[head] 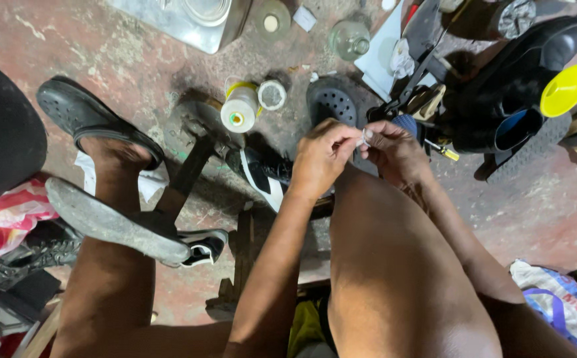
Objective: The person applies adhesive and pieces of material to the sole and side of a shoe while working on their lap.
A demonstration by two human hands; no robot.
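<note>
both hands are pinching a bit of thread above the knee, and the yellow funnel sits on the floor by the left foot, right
Not quite. The head view shows the left hand and right hand pinching the thread above the knee, but the yellow funnel rests among the dark shoes at the far right.

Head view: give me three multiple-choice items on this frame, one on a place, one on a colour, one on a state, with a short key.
1. Where does the thread spool stand?
A. On the floor, beyond the black-and-white shoe
B. On the person's knee
C. Inside the metal box

2. What colour is the small funnel-shaped cup at the right?
A. Red
B. Yellow
C. Blue

3. How are the two hands?
A. Apart, resting flat on the floor
B. One raised out of view
C. Brought together, fingertips pinching something small and pale

Key: 1 A, the spool sits on the floor past the shoe. 2 B, it is bright yellow. 3 C, the left hand and right hand meet at a tiny pale thing.
</note>
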